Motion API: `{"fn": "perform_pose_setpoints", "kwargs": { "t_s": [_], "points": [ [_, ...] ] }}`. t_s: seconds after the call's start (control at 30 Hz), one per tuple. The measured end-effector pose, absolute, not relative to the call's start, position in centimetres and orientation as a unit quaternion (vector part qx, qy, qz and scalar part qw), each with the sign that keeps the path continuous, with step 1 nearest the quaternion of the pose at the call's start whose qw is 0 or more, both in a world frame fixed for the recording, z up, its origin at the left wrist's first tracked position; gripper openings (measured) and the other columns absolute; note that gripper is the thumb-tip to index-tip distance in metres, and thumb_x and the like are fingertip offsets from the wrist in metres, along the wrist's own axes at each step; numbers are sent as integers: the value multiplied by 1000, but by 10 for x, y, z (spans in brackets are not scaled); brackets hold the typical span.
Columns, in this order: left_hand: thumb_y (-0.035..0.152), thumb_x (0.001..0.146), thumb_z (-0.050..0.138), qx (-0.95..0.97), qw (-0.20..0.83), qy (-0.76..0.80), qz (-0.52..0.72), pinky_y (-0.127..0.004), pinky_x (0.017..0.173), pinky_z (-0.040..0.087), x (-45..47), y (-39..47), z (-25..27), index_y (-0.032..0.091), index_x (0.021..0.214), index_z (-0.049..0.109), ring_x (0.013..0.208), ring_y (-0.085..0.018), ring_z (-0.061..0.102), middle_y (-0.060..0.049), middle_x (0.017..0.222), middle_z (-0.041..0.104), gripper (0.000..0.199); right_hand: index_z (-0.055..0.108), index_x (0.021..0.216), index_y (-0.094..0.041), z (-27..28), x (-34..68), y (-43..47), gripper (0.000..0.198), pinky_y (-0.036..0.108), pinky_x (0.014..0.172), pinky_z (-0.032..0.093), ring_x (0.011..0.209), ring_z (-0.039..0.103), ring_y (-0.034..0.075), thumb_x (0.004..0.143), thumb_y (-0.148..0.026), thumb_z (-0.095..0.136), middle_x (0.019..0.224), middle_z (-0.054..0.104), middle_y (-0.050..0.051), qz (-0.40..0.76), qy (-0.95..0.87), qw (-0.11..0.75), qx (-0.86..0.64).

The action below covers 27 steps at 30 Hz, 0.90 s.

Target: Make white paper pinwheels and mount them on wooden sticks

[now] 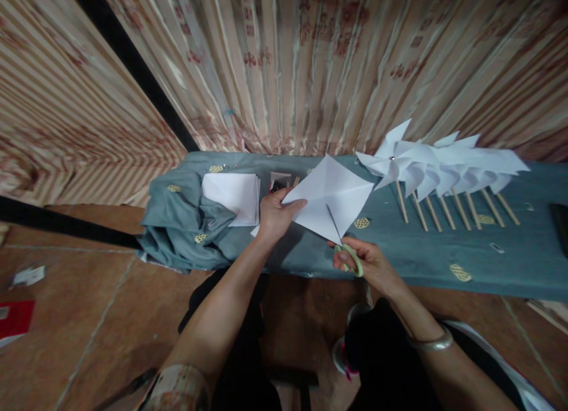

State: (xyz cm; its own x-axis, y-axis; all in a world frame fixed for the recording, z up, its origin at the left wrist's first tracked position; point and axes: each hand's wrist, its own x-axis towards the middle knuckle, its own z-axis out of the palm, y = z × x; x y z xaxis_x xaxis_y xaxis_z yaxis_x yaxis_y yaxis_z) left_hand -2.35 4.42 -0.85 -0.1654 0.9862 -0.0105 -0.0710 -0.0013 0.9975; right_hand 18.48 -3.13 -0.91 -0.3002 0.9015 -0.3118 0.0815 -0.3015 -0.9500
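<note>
A square sheet of white paper [350, 189] with crease lines is held up over the cloth-covered table. My left hand [277, 213] pinches its left corner, thumb on top. In my right hand [361, 260] is a pair of scissors [354, 262] with light green handles, fingers through the loops. The scissor blade lies across the lower part of the sheet, pointing toward its middle. Left of my left hand lies a stack of white paper [233, 192]. Right of the sheet, several white paper pinwheels [408, 162] on wooden sticks lie in an overlapping row.
A grey-green cloth [403, 257] with yellow pineapple prints covers the narrow table. Behind my left hand sits a small box [280, 179] with dark contents. A patterned curtain [288, 68] hangs along the back. A dark object [559, 222] is at the right edge.
</note>
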Motion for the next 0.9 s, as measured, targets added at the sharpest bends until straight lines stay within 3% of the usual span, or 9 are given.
{"fn": "perform_pose_setpoints", "kwargs": {
  "t_s": [0.33,0.63,0.9],
  "points": [
    [31,59,80,442,468,525,557,-25,57,50,-24,44,-9,15,90,77,63,-16,64,1,72,72,35,68,79,-19,-7,184,-31,51,25,52,49,53,54,11,62,-66,78,60,63,0,621,-513,326,-495],
    [32,59,79,445,473,523,553,-25,58,50,-23,44,-13,16,91,76,65,-16,64,0,74,73,37,59,64,-19,-5,184,-32,51,23,51,47,53,54,10,60,-66,79,60,63,0,624,-505,326,-499],
    [32,59,79,443,474,520,556,-25,57,50,-22,43,-11,15,92,76,64,-16,64,0,74,72,37,62,66,-18,-10,183,-31,51,24,48,44,52,54,11,60,-66,80,58,62,1,621,-502,335,-500]
  ]
}}
